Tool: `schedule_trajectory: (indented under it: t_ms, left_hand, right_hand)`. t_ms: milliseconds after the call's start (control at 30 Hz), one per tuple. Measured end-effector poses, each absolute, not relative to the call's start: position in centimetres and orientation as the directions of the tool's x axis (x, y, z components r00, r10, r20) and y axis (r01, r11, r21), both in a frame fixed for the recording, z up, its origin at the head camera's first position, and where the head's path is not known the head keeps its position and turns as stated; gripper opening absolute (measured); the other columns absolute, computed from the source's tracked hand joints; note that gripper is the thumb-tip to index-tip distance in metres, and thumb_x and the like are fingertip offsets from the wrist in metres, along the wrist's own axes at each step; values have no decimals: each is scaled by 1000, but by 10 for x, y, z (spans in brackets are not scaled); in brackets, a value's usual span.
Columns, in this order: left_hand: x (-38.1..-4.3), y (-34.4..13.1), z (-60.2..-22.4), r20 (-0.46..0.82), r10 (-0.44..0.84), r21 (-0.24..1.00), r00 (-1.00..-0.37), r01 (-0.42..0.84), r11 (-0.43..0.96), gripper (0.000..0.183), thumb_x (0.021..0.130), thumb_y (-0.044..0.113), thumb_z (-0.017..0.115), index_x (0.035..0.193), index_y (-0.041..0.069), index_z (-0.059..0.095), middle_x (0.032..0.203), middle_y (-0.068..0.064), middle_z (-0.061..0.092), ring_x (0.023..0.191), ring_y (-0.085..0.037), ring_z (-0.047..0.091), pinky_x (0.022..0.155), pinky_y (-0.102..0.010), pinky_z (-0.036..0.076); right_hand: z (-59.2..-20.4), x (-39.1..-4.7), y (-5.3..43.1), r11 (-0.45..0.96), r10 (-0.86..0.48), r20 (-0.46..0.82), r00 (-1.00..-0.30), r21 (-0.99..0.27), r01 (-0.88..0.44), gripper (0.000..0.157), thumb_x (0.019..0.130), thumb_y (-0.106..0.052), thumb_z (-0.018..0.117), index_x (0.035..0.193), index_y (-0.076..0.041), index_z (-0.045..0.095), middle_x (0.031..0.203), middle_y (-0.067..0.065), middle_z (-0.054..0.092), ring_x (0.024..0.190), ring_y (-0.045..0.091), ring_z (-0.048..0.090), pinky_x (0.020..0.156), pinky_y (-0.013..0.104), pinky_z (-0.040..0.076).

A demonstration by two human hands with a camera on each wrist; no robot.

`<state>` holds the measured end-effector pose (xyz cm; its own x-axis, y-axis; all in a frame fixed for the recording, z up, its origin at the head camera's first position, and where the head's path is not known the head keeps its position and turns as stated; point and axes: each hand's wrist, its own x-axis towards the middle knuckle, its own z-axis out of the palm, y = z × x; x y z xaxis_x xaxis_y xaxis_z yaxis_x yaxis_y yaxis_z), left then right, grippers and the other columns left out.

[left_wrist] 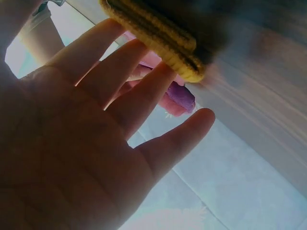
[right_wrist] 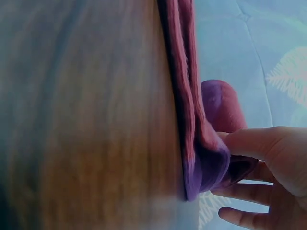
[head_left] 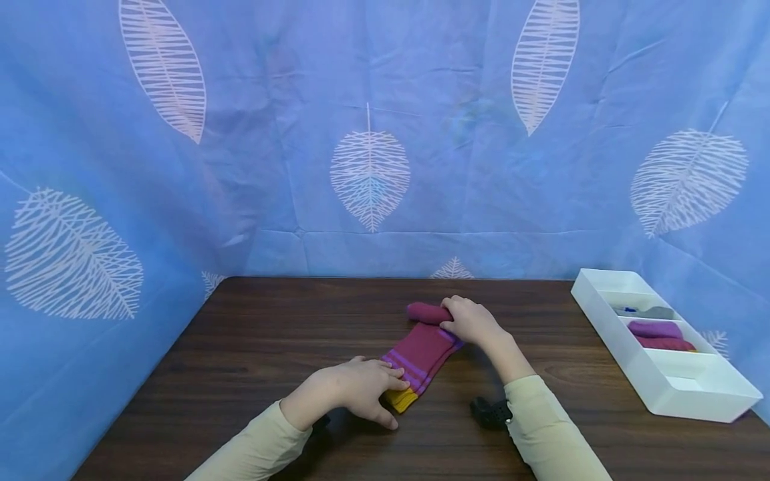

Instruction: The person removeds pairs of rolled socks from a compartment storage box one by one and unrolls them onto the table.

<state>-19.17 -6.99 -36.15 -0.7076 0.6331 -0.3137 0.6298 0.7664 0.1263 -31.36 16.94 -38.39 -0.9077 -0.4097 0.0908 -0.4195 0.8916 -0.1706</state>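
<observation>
A pair of maroon socks (head_left: 421,351) with purple stripes and mustard cuffs lies on the dark table, cuffs toward the person. Its far end is turned up into a thick maroon fold (head_left: 426,312). My left hand (head_left: 363,387) rests at the cuffs with fingers spread and straight; the left wrist view shows fingertips against the yellow ribbed cuff edges (left_wrist: 163,45). At the far end, my right hand (head_left: 475,322) pinches the folded part, its thumb on the near side and fingers behind. Purple heel fabric (right_wrist: 208,167) shows beside the thumb in the right wrist view.
A white divided box (head_left: 619,357) stands at the table's right edge. One compartment holds a purple and a maroon sock bundle (head_left: 658,334); another holds something grey (head_left: 652,312) with a blue spot. Blue leaf-print cloth (head_left: 289,167) encloses the back and sides.
</observation>
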Motion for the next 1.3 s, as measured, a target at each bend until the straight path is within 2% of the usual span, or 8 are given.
schedule_trajectory:
  t_ms: [133, 333, 467, 600, 733, 833, 1100, 1300]
  left_hand:
    - [-194, -68, -360, -310, 642, 124, -701, 640, 758, 64, 85, 54, 67, 142, 30, 51, 154, 8, 41, 143, -20, 38, 113, -53, 33]
    - [-197, -67, -359, -304, 638, 123, -708, 635, 763, 63, 85, 54, 68, 142, 32, 51, 154, 10, 40, 143, -20, 37, 112, -57, 33]
    - [-196, -66, -358, -305, 648, 138, -698, 640, 755, 62, 85, 53, 68, 141, 32, 52, 153, 10, 41, 143, -20, 38, 111, -57, 34]
    - [-197, -65, -356, -303, 658, 136, -689, 653, 745, 60, 85, 53, 68, 140, 32, 53, 151, 9, 44, 141, -18, 41, 109, -56, 37]
    - [-196, -64, -356, -303, 666, 138, -682, 660, 738, 59, 86, 52, 67, 140, 31, 54, 150, 9, 45, 140, -18, 42, 108, -55, 38]
    - [-193, -66, -358, -299, 675, 138, -674, 669, 730, 59, 86, 52, 67, 140, 30, 54, 150, 9, 45, 139, -17, 43, 107, -53, 40]
    - [-187, -77, -358, -278, 683, 135, -675, 677, 724, 55, 87, 52, 66, 137, 31, 57, 148, 9, 48, 138, -13, 45, 109, -47, 40]
    - [-182, -86, -360, -285, 688, 166, -667, 673, 721, 51, 89, 51, 64, 136, 32, 58, 148, 9, 49, 138, -14, 45, 110, -46, 39]
  right_hand:
    - [-381, -317, 176, 898, -385, 126, -914, -178, -402, 30, 91, -22, 68, 115, -5, 63, 108, 13, 65, 92, 26, 62, 76, 47, 51]
    - [-380, -319, 181, 878, -399, 243, -884, -175, -444, 41, 90, -15, 69, 128, -5, 59, 122, 17, 61, 110, 35, 60, 86, 56, 50]
    - [-380, -319, 183, 843, -457, 282, -843, -165, -512, 40, 88, -6, 68, 128, -9, 61, 128, 16, 59, 119, 38, 55, 92, 61, 46]
    - [-380, -320, 185, 820, -515, 248, -821, -137, -556, 33, 88, -3, 67, 119, -13, 68, 130, 16, 58, 123, 39, 52, 95, 64, 43]
    - [-380, -321, 188, 831, -518, 154, -842, -141, -537, 26, 90, -10, 66, 116, -13, 70, 133, 18, 57, 125, 40, 51, 95, 65, 42]
    - [-382, -321, 192, 846, -492, 107, -864, -173, -504, 29, 92, -16, 66, 121, -11, 68, 135, 20, 55, 126, 42, 51, 95, 67, 41]
    - [-382, -324, 202, 885, -411, 38, -911, -220, -409, 49, 93, -26, 65, 136, -2, 56, 141, 26, 48, 131, 47, 43, 99, 68, 37]
    - [-384, -326, 208, 884, -397, 63, -916, -241, -400, 44, 95, -22, 62, 134, -1, 57, 139, 25, 50, 129, 46, 46, 98, 66, 40]
